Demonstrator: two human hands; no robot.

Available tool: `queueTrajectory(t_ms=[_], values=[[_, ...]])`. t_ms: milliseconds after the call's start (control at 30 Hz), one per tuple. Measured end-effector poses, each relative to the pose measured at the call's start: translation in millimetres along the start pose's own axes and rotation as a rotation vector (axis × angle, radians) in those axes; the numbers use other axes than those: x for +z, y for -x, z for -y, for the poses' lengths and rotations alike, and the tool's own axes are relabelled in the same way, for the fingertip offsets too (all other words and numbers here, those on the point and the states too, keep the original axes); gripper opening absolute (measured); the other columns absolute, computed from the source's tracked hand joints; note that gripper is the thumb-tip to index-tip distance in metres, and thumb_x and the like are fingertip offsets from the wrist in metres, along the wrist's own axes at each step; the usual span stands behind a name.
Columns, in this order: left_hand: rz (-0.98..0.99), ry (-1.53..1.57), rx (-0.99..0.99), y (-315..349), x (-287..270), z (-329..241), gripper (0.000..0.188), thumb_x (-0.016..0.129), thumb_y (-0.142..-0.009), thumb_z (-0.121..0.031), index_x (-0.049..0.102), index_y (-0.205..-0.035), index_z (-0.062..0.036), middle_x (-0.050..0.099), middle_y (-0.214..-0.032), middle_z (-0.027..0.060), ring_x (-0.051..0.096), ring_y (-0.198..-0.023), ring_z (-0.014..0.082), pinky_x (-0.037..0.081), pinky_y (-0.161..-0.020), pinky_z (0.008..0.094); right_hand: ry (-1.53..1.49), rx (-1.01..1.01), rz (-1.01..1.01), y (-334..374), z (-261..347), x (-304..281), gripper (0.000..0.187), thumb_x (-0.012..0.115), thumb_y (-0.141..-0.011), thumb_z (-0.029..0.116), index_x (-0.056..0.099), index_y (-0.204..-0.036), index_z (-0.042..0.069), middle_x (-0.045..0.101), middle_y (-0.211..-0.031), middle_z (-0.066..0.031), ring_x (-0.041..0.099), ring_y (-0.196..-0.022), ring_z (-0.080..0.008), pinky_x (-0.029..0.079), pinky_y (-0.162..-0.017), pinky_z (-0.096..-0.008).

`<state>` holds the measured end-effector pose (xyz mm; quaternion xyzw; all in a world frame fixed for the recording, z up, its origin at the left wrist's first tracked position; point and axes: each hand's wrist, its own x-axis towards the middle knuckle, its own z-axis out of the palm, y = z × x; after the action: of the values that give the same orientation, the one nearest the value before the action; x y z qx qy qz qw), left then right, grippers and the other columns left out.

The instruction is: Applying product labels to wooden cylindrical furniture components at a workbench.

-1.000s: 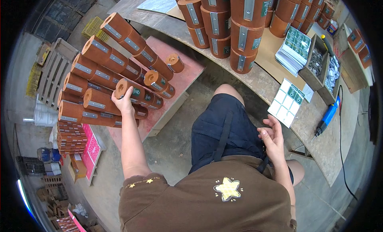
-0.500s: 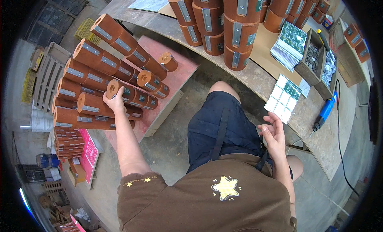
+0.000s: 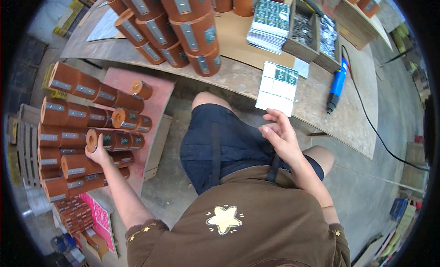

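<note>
At the left, my left hand [image 3: 97,153] is wrapped round the near end of a reddish-brown clay cylinder [image 3: 110,139] with a hole in its end. The cylinder lies in a row with others bearing green labels, on top of similar stacked cylinders [image 3: 75,164] with metal strips. My right hand [image 3: 285,136] is held just in front of the table edge, fingers half bent and apart from the thumb, with nothing visible between them. Just beyond its fingertips lies a white label sheet [image 3: 274,93], with a few green labels left at its upper right.
Upright cylinder stacks [image 3: 195,37] stand on the wooden table [image 3: 316,95]. A pile of label sheets [image 3: 269,26] lies beside a wooden box [image 3: 302,30] of metal pieces. A blue electric screwdriver [image 3: 338,83] trails a black cable. The cylinders at left rest on a pink-red board [image 3: 158,86].
The whole view has turned, so the table and stacks appear further left. My left hand keeps its hold on the cylinder. My right hand stays by the label sheet.
</note>
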<state>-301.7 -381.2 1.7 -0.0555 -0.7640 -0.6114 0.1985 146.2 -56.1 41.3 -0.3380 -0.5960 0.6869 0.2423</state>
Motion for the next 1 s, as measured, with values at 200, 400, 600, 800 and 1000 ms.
queueTrajectory(t_ms=[200, 400, 600, 800, 1000], values=[[-0.223, -0.139, -0.049, 37, 26, -23, 0.076, 0.081, -0.059, -0.015, 0.037, -0.116, 0.0084, 0.045, -0.113, 0.0193, 0.05, -0.097, 0.0231, 0.047, -0.081, 0.033, -0.046, -0.099, -0.164, -9, -1, -28, 0.035, 0.056, -0.083, 0.008, 0.044, -0.115, 0.001, 0.047, -0.107, -0.0063, 0.05, -0.085, -0.0083, 0.042, -0.071, -0.0216], [-0.02, 0.004, 0.147, 160, 95, -53, 0.059, 0.065, -0.075, -0.01, 0.031, -0.121, 0.0033, 0.042, -0.114, 0.0171, 0.043, -0.107, 0.0253, 0.038, -0.09, 0.0378, 0.441, -0.279, -0.558, -69, -32, -91, 0.046, 0.065, -0.073, 0.014, 0.045, -0.112, -0.001, 0.056, -0.096, -0.012, 0.053, -0.087, -0.0195, 0.044, -0.077, -0.0321], [1.017, 0.485, 0.003, 268, 170, -152, 0.048, 0.061, -0.075, 0.0, 0.038, -0.118, -0.0009, 0.041, -0.12, 0.013, 0.042, -0.11, 0.0186, 0.038, -0.089, 0.0332, 0.663, -0.093, -0.686, -102, -16, -76, 0.055, 0.067, -0.072, 0.015, 0.038, -0.116, -0.003, 0.06, -0.09, -0.0151, 0.057, -0.085, -0.0243, 0.045, -0.075, -0.0351], [1.137, 0.342, 0.054, 304, 229, -205, 0.048, 0.067, -0.074, -0.01, 0.043, -0.113, 0.0031, 0.052, -0.109, 0.0154, 0.053, -0.099, 0.0192, 0.043, -0.083, 0.0302, -0.322, -0.18, -0.359, -73, 22, -52, 0.038, 0.057, -0.079, 0.0, 0.039, -0.113, 0.0, 0.06, -0.086, -0.0079, 0.056, -0.078, -0.0114, 0.045, -0.068, -0.0233], [1.525, 0.816, -0.678, 305, 220, -235, 0.029, 0.065, -0.076, -0.007, 0.056, -0.102, 0.0005, 0.062, -0.095, 0.0082, 0.059, -0.086, 0.0141, 0.046, -0.079, 0.0273, -0.432, -0.149, -0.272, -39, 45, -45, 0.037, 0.059, -0.079, 0.001, 0.041, -0.112, 0.003, 0.057, -0.09, -0.0069, 0.054, -0.079, -0.0104, 0.044, -0.072, -0.0234]])
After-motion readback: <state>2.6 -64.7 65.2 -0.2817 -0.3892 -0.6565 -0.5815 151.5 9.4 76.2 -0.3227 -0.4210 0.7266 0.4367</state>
